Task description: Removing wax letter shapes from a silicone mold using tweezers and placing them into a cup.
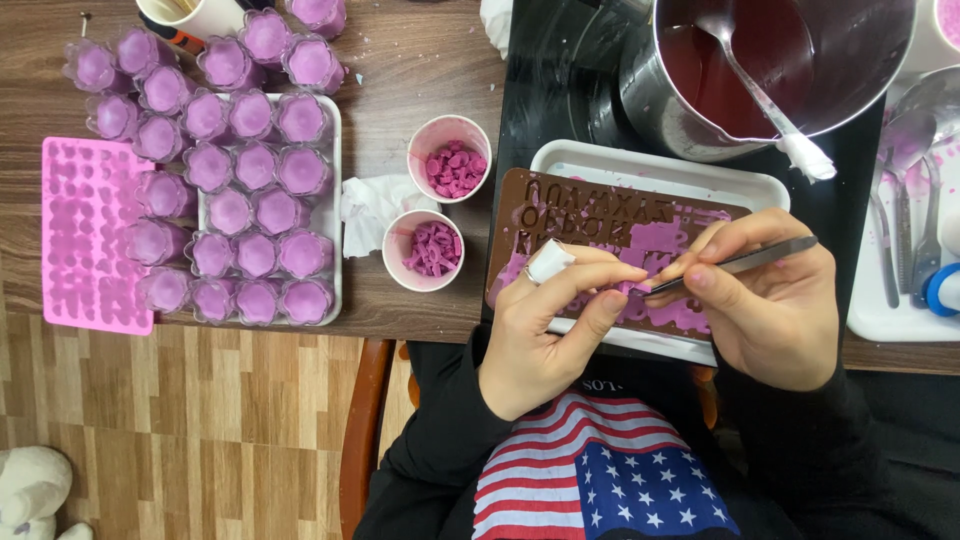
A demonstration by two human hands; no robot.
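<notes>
Now, left hand [545, 325] fingers pinching a purple bit on the brown mold [600, 235], right hand [770, 300] fingers gripping thin metal tool [740, 262], two cups [435, 205] of purple bits nearby

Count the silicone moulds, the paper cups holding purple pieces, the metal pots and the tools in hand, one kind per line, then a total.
Silicone moulds: 2, pink and brown
Paper cups of purple pieces: 2
Metal pot: 1
Metal tool in the right hand: 1
Total: 6
</notes>
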